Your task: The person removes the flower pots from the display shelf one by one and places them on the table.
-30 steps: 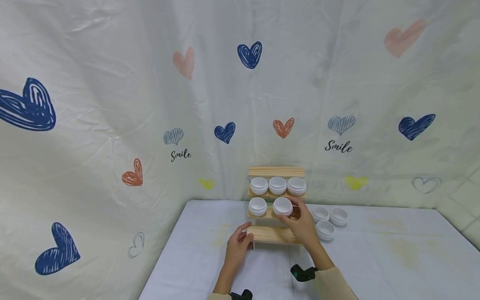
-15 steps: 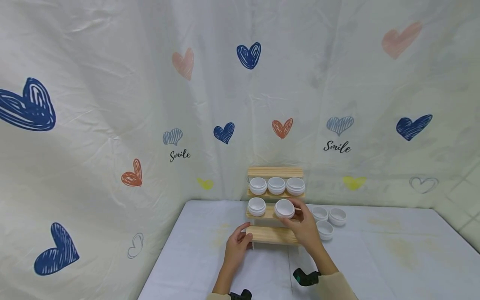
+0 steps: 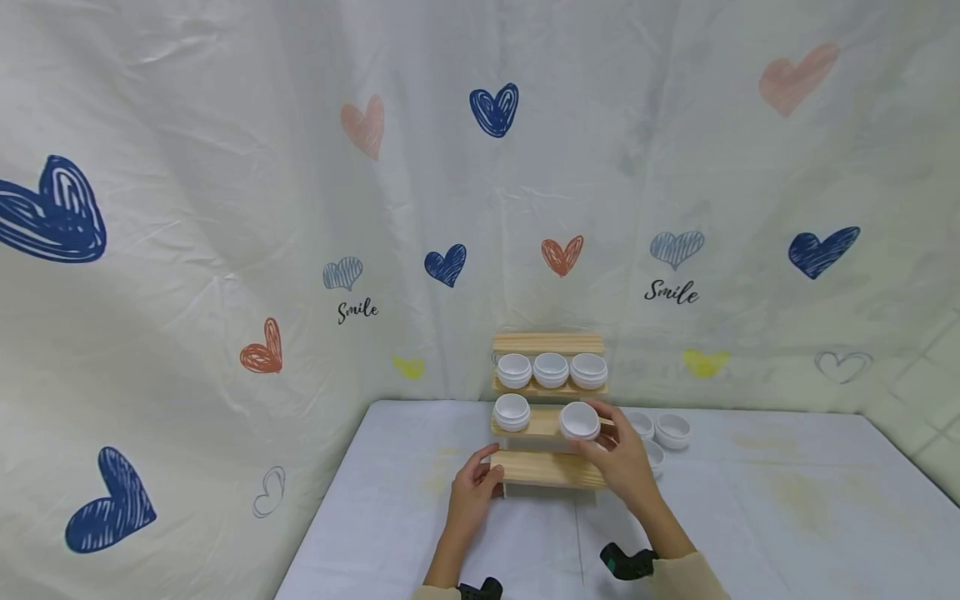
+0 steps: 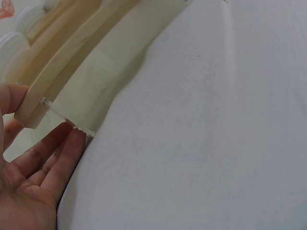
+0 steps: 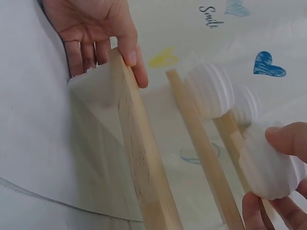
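Note:
A wooden stepped shelf [image 3: 547, 469] stands at the middle of the white table. Three white cups [image 3: 551, 370] sit in a row on its second step, and one more cup [image 3: 512, 412] sits at the left of the third step. My right hand [image 3: 600, 433] grips another white cup [image 3: 580, 421] on the right part of that step; the right wrist view shows the cup [image 5: 266, 165] pinched between thumb and fingers. My left hand [image 3: 483, 467] holds the left end of the bottom board [image 4: 72, 62], thumb on top and fingers against the clear side panel [image 4: 81, 108].
Three loose white cups [image 3: 672, 431] lie on the table just right of the shelf, partly behind my right hand. A heart-printed cloth [image 3: 450, 267] hangs close behind the shelf. The table's front left edge [image 3: 330, 508] runs down to the left.
My right hand has slid the cup it holds a little to the right along the third step. The left hand has stayed on the bottom board.

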A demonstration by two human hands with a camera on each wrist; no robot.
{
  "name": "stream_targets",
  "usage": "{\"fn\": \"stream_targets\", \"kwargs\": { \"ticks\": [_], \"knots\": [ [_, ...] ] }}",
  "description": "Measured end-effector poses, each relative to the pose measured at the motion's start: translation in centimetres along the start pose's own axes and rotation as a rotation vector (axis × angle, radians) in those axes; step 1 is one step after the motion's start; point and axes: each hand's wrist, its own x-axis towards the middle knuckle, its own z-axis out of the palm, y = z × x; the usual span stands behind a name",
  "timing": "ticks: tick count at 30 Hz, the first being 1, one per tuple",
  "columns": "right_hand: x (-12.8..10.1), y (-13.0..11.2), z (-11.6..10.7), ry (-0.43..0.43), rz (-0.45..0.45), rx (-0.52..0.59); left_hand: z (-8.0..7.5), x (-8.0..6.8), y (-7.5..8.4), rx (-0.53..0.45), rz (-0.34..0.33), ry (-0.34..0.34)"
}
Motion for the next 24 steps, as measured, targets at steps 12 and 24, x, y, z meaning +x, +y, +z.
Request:
{"fn": "stream_targets", "kwargs": {
  "ticks": [12, 24],
  "knots": [
    [-1.1, -0.3, -2.0, -0.018, 0.045, -0.081, 0.0, -0.1, 0.0, 0.002, 0.000, 0.012],
    [-2.0, 0.4, -3.8, -0.023, 0.066, -0.101, 0.1, -0.4, 0.4, -0.003, -0.014, 0.014]
  ]
}}
